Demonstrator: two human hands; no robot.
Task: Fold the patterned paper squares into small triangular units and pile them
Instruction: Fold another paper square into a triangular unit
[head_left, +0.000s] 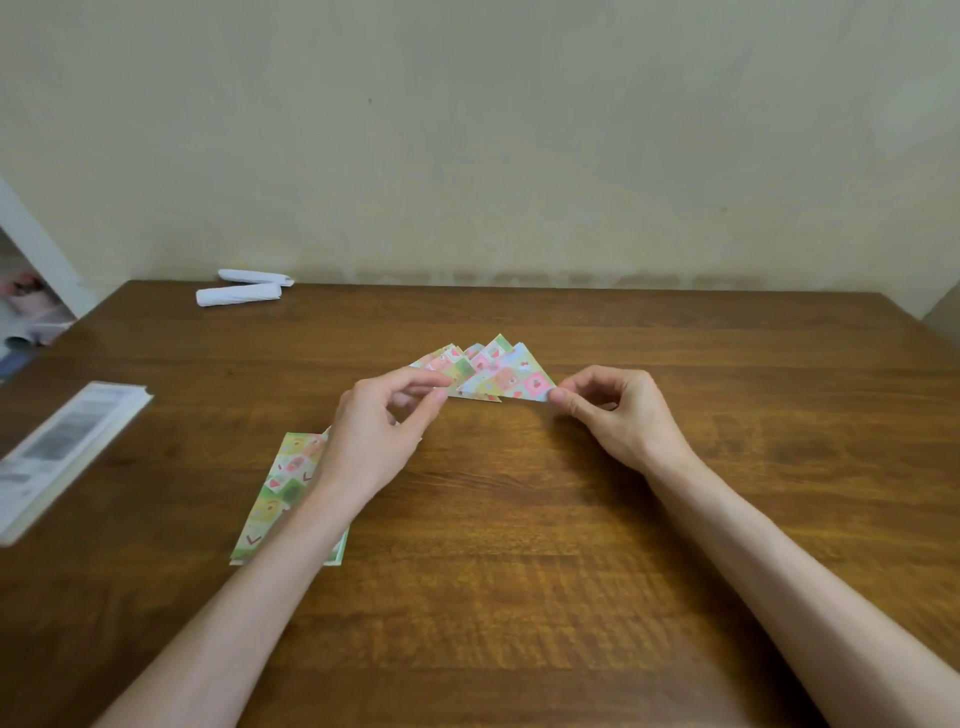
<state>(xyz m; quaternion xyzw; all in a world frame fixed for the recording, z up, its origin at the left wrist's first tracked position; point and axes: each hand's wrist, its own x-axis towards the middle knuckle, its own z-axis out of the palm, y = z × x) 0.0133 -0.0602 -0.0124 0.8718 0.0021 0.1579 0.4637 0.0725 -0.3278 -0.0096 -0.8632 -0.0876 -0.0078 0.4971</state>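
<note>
Fingers (562, 401) of my right hand (618, 410) pinch the right tip of the triangular unit (511, 382), which overlaps the pile (449, 361). My left hand (379, 421) curls at its left tip, grip unclear. I'd square the edges, then crease.

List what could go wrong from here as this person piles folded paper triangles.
The right hand pinches only a corner of the pastel patterned folded triangle, so it could slip.
The fanned pile of folded patterned triangles lies right behind it; a nudge may scatter it.
The left forearm passes over the stack of unfolded patterned sheets and might drag them.
</note>
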